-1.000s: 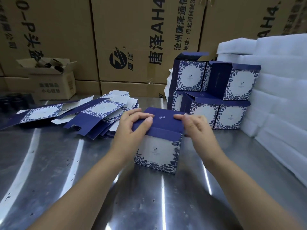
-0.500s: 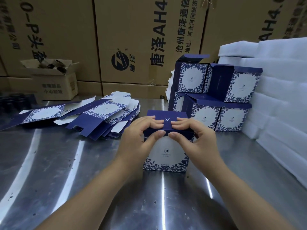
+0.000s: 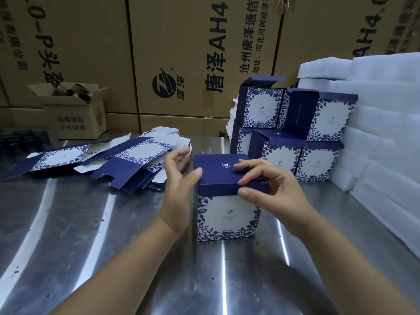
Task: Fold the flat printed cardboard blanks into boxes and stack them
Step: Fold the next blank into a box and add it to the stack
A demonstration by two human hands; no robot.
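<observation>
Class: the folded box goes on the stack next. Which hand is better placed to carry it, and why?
Probably right. The right hand pinches the box at its lid's front edge, and the stack stands on that side. The left hand only touches the box with its thumb, nearer the blanks.

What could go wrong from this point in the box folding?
The lid flap hangs outside the front of the box under the right hand; pressing down may crease it rather than tuck it. The left hand only touches the box's side, so it could slide on the steel table. The stacked boxes behind sit unevenly, lids open, and might topple when another is added.
</observation>
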